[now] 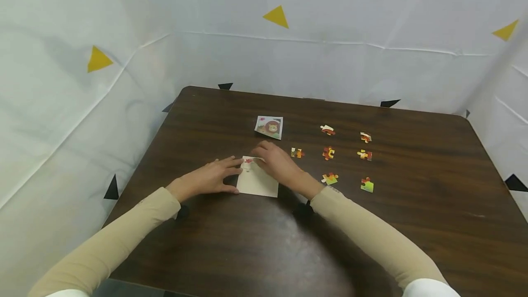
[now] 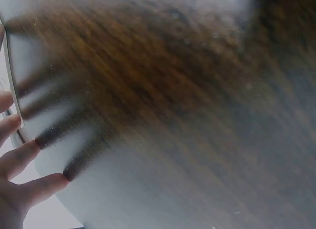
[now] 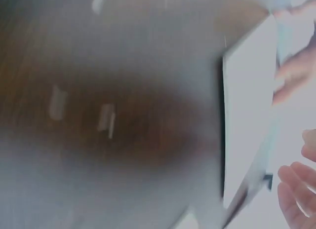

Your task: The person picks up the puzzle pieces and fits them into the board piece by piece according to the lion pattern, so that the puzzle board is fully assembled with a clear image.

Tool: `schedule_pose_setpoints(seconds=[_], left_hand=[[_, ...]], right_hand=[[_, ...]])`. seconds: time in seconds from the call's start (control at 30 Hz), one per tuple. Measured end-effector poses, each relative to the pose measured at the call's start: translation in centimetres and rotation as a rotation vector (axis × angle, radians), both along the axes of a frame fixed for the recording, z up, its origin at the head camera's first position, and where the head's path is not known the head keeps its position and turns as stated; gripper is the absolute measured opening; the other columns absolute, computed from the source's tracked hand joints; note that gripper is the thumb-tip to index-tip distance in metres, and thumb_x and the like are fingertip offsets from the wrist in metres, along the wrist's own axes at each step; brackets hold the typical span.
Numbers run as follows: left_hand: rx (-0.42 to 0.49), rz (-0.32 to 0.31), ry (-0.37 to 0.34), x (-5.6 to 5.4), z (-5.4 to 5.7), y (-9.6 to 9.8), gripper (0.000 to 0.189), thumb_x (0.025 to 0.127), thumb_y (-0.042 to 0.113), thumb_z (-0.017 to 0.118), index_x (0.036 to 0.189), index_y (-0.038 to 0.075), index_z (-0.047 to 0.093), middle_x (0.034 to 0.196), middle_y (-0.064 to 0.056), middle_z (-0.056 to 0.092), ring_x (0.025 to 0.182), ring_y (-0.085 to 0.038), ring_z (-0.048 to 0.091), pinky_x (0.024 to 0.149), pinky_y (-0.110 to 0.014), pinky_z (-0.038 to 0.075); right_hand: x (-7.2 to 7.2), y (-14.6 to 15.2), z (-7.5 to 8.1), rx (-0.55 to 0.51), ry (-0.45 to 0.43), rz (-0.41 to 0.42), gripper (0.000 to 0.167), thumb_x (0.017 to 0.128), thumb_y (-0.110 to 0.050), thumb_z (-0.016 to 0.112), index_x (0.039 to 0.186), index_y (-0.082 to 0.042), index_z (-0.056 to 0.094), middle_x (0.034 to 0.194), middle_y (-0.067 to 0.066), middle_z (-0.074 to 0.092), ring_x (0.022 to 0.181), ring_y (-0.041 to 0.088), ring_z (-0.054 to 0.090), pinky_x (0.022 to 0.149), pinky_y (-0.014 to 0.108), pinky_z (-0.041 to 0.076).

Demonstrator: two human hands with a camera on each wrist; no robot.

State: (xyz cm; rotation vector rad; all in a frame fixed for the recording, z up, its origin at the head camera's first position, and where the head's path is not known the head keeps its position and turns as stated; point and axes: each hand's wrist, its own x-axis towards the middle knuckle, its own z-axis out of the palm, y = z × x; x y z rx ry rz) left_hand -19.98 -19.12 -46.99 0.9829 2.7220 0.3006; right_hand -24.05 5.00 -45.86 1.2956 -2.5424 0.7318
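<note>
A cream square board (image 1: 257, 182) lies flat on the table, with a small red-and-white patch (image 1: 248, 161) near its upper left corner. My left hand (image 1: 212, 177) has its fingers spread, fingertips at the board's left edge. In the left wrist view, its fingers (image 2: 19, 157) reach down to the tabletop and board edge. My right hand (image 1: 276, 162) hovers over the board's upper right part, fingers bent loosely. In the right wrist view, nothing shows between its thumb and fingers (image 3: 296, 187). Its fingertips are partly hidden in the head view.
Several jigsaw pieces, including an orange face piece (image 1: 328, 152) and a green-bottomed piece (image 1: 367, 185), lie spread to the right. Behind the board is a picture card (image 1: 270, 127) with a lion. The dark wooden table (image 1: 247, 242) is bordered by white sheeting (image 1: 330, 72).
</note>
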Motion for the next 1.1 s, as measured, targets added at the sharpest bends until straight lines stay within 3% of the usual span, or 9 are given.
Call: schedule_pose_setpoints(seconds=[0.13,0.33,0.57,0.77,0.87,1.1], left_hand=[[-0.008,0.029,-0.025,0.1,0.1,0.0,0.07,0.083,0.053,0.069,0.139,0.014,0.053,0.155,-0.004,0.033,0.142,-0.031,0.028,0.104,-0.064,0.031],[0.003,0.046,-0.042,0.4,0.3,0.0,0.07,0.083,0.051,0.071,0.139,0.013,0.053,0.155,-0.005,0.032,0.143,-0.031,0.027,0.105,-0.063,0.03],[0.013,0.048,-0.027,0.5,0.3,-0.2,0.07,0.083,0.051,0.07,0.14,0.014,0.053,0.154,-0.006,0.035,0.142,-0.032,0.028,0.104,-0.062,0.032],[0.018,0.046,-0.034,0.7,0.1,-0.3,0.07,0.083,0.05,0.07,0.139,0.013,0.053,0.153,-0.006,0.035,0.142,-0.031,0.028,0.105,-0.061,0.032],[0.016,0.044,-0.037,0.7,-0.1,-0.3,0.07,0.083,0.051,0.07,0.139,0.013,0.053,0.154,-0.005,0.034,0.142,-0.031,0.028,0.105,-0.061,0.031],[0.028,0.029,-0.012,0.8,-0.2,-0.3,0.07,0.083,0.051,0.07,0.139,0.013,0.053,0.154,-0.005,0.034,0.142,-0.031,0.029,0.104,-0.062,0.032]], right_hand=[[-1.8,2.7,0.5,-0.009,-0.007,-0.103,0.019,0.09,-0.007,0.067,0.108,0.001,0.068,0.108,0.014,0.064,0.096,0.027,0.061,0.08,0.041,0.053],[-5.1,8.5,0.5,0.067,-0.03,-0.36,0.027,0.09,-0.011,0.068,0.115,-0.001,0.067,0.115,0.017,0.063,0.1,0.035,0.06,0.077,0.049,0.05],[-7.9,13.9,0.0,0.139,-0.157,-0.558,0.043,0.092,-0.012,0.066,0.133,-0.005,0.056,0.133,0.02,0.054,0.115,0.043,0.05,0.082,0.059,0.042],[-8.6,16.1,-0.8,0.112,-0.254,-0.588,0.047,0.09,-0.009,0.068,0.135,-0.003,0.053,0.131,0.024,0.055,0.109,0.045,0.056,0.078,0.059,0.047],[-8.5,16.4,-1.0,0.098,-0.263,-0.573,0.047,0.09,-0.008,0.068,0.134,-0.001,0.054,0.129,0.025,0.056,0.106,0.045,0.058,0.075,0.058,0.049],[-8.9,16.1,-1.1,0.075,-0.25,-0.546,0.044,0.091,-0.009,0.067,0.133,-0.001,0.055,0.12,0.023,0.062,0.102,0.043,0.06,0.082,0.059,0.046]])
